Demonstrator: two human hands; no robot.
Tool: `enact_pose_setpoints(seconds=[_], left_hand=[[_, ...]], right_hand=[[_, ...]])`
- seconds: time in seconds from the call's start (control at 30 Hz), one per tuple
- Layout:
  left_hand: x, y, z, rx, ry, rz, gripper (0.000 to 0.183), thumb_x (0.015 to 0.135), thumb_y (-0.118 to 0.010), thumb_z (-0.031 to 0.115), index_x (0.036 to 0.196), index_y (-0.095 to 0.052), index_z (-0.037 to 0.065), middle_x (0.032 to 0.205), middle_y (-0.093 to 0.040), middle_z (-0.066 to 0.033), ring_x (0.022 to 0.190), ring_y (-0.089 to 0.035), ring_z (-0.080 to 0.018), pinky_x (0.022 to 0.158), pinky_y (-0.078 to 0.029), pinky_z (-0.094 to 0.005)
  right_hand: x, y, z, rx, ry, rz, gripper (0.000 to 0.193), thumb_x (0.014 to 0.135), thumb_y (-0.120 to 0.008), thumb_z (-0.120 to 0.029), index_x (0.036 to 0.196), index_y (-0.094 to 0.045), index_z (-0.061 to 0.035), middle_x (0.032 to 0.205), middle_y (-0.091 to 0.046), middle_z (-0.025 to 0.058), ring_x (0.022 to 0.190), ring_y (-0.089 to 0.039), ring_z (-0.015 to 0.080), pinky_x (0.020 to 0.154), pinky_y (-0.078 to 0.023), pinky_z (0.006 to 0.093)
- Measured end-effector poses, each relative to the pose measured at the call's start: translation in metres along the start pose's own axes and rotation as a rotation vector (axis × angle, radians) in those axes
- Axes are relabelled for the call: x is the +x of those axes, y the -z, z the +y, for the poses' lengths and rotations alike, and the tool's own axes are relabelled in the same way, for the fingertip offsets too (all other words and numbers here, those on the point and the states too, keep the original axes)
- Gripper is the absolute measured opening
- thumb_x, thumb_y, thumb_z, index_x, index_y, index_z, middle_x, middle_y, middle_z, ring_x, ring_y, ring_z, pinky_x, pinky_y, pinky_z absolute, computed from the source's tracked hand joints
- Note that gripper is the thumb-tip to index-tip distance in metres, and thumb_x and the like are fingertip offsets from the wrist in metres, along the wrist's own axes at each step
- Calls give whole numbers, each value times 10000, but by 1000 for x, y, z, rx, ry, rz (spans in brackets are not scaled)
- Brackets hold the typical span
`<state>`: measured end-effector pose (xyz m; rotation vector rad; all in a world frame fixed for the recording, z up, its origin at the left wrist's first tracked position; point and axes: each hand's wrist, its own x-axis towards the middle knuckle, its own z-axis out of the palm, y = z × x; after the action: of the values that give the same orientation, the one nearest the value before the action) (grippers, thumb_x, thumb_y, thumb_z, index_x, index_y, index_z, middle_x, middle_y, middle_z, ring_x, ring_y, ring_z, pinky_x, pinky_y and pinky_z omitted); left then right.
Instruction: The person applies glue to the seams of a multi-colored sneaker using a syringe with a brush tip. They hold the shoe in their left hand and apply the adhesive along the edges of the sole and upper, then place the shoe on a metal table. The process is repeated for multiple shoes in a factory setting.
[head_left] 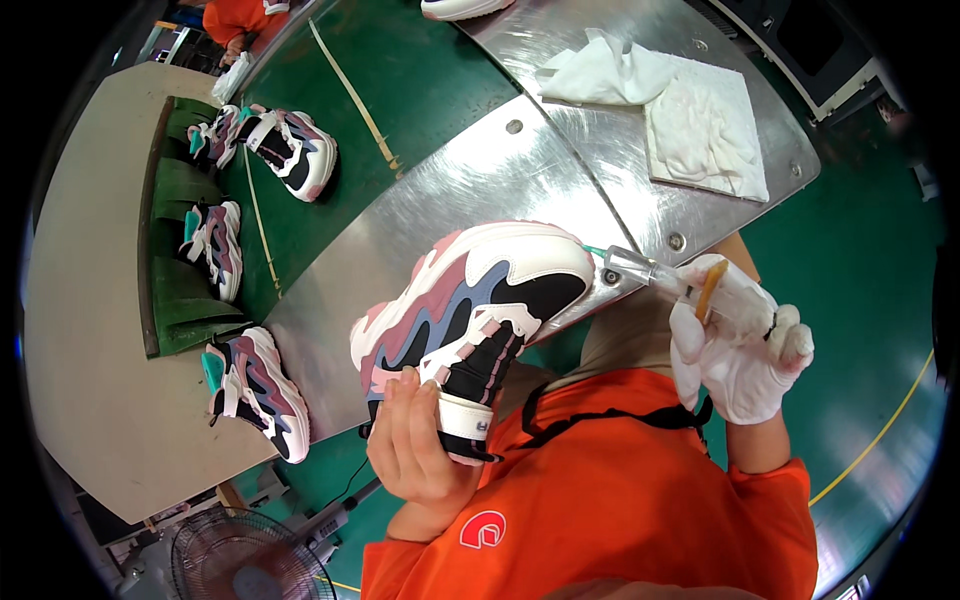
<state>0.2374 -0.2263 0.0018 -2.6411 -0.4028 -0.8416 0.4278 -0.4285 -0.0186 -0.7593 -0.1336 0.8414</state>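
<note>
The chunky-soled sneaker (500, 260), white, mauve and blue with black mesh, is held tilted on its side over the near edge of the steel worktop (400, 220), its toe pointing toward the wearer's right and its laces turned to the orange shirt (620, 480). From where I stand, the bare left hand (420, 445) has its four fingers bent close together over the shoe's side by the white ankle strap, gripping it there; I can't see the thumb.

The right hand (740, 350), in a white glove, is partly curled, palm up, with a clear applicator bottle (640, 268) held across the thumb side; the outer fingers are bent loosely inward. The bottle's thin green tip meets the edge of the toe in my view, though I can't tell whether it truly touches.

Low on the left stands a wire-caged fan (235, 550). Above it, a sneaker (262, 390) lies at the worktop's left edge, beside a green slotted holder (165, 260) on a beige table (85, 300). Another sneaker (215, 250) sits in the holder.

Farther off, a crumpled white cloth (605, 75) overlaps a cloth-covered pad (700, 130) on the steel. A sneaker (295, 155) rests on the green surface (430, 100), and beyond it is a person in orange (240, 18).
</note>
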Motion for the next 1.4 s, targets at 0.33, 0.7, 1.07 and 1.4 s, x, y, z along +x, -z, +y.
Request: enact_pose_setpoints(seconds=[0.33,0.7,1.07,1.4], left_hand=[[-2,2,-2,-49,10,-30,597,726,-844,354,1140,-585,11,1113,-672,-153,982,-661,-306,843,-478,-356],[15,6,-13,-101,18,-112,618,694,-854,339,1154,-602,12,1110,-668,-142,938,-649,-310,801,-491,-374],[66,8,-31,-297,120,-301,633,530,-894,143,1092,-622,38,1015,-668,-125,877,-630,-318,771,-493,-378],[102,-11,-52,-450,215,-453,557,568,-889,219,1012,-615,26,893,-644,-98,803,-614,-291,717,-477,-350]], right_hand=[[-9,-19,-9,-68,-77,-7,1112,528,-822,-613,1260,-453,139,855,-605,184,677,-652,288,535,-543,339],[-14,-17,-1,-179,-102,-148,1074,461,-958,-278,1325,-432,82,963,-598,169,811,-648,247,689,-545,319],[1,12,25,-204,-11,-355,1072,442,-964,-117,1345,-417,65,987,-604,148,868,-611,211,751,-520,312],[34,36,66,-315,387,-539,735,492,-917,-138,1125,-582,25,1025,-626,140,762,-589,190,696,-532,296]])
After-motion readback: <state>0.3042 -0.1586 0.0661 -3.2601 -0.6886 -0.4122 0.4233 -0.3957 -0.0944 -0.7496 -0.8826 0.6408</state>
